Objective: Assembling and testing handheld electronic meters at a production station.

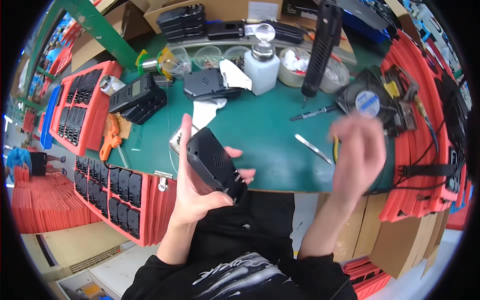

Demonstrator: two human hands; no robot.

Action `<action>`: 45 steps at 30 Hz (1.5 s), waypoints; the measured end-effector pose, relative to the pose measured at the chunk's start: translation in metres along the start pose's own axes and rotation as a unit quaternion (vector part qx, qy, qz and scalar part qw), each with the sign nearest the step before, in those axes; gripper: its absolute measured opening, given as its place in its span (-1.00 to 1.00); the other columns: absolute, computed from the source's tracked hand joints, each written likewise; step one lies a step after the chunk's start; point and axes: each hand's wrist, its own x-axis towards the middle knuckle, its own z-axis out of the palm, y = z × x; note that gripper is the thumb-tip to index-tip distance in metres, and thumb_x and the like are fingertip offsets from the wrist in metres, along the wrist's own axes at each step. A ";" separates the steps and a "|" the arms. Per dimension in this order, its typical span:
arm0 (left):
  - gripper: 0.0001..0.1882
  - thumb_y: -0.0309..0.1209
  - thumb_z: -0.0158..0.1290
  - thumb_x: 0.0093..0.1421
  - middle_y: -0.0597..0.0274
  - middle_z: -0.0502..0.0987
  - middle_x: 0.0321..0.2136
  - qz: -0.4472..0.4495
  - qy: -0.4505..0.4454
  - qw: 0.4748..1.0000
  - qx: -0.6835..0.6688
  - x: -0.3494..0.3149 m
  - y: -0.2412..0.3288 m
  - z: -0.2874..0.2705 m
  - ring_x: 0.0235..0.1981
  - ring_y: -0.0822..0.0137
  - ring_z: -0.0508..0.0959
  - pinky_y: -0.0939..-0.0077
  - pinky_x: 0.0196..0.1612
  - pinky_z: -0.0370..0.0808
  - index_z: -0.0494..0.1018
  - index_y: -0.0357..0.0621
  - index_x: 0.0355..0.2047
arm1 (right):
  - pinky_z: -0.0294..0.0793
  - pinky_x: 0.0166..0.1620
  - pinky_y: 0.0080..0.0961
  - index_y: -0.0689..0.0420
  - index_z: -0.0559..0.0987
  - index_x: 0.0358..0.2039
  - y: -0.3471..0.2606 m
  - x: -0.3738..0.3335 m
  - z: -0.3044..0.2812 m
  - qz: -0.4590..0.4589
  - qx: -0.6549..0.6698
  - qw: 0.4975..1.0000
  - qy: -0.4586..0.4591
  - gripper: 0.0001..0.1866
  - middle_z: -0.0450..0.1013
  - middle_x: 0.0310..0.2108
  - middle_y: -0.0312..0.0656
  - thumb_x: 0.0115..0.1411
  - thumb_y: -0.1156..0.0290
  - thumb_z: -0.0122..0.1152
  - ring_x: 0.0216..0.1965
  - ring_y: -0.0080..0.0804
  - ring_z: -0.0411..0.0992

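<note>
Handling a black case [212, 155]

Gripping it in the wrapped left hand [192, 204], over the near edge of the table [267, 135]. Holding the blurred right hand [357, 152] near the fan [367, 95]; cannot tell if pinching anything. Seems mostly assembled; cannot tell the remaining steps.

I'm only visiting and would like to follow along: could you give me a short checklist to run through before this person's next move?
1. Black casing held in the left hand: ok, thumb and fingers hold it from both sides.
2. Right hand empty: cannot tell, it is blurred.
3. Slim silver tool lying on the green table: ok.
4. White bottle upright: ok.
5. Surroundings of the right hand uncluttered: not ok, a black fan and a dark marker are close by.
</note>
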 end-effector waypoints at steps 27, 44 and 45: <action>-0.24 -0.34 0.53 -0.24 0.04 0.53 -0.02 0.247 -0.108 0.719 0.640 0.045 -0.042 -0.011 0.17 -0.08 0.46 0.11 0.15 0.46 0.56 -0.28 0.04 | 0.39 -0.44 -0.44 0.29 0.37 0.15 -0.014 0.046 0.009 0.007 0.116 0.993 -0.032 -0.12 0.40 -0.51 -0.15 0.38 -0.41 -0.15 -0.56 -0.40 0.35; -0.26 -0.39 0.50 -0.25 0.06 0.55 -0.03 0.239 -0.090 0.728 0.636 0.043 -0.045 -0.013 0.06 -0.05 0.50 0.11 0.11 0.49 0.57 -0.27 0.04 | 0.28 -0.55 -0.47 0.25 0.29 0.17 -0.023 0.019 0.014 -0.060 0.204 0.959 -0.186 -0.51 0.25 -0.63 -0.33 0.41 0.17 0.08 -0.68 -0.53 0.19; -0.26 -0.39 0.50 -0.25 0.07 0.55 -0.03 0.243 -0.092 0.727 0.635 0.043 -0.045 -0.014 0.05 -0.04 0.50 0.12 0.10 0.49 0.57 -0.27 0.04 | 0.29 -0.57 -0.48 0.23 0.27 0.13 -0.021 0.018 0.016 -0.054 0.206 0.961 -0.179 -0.55 0.28 -0.62 -0.29 0.38 0.28 0.13 -0.69 -0.52 0.21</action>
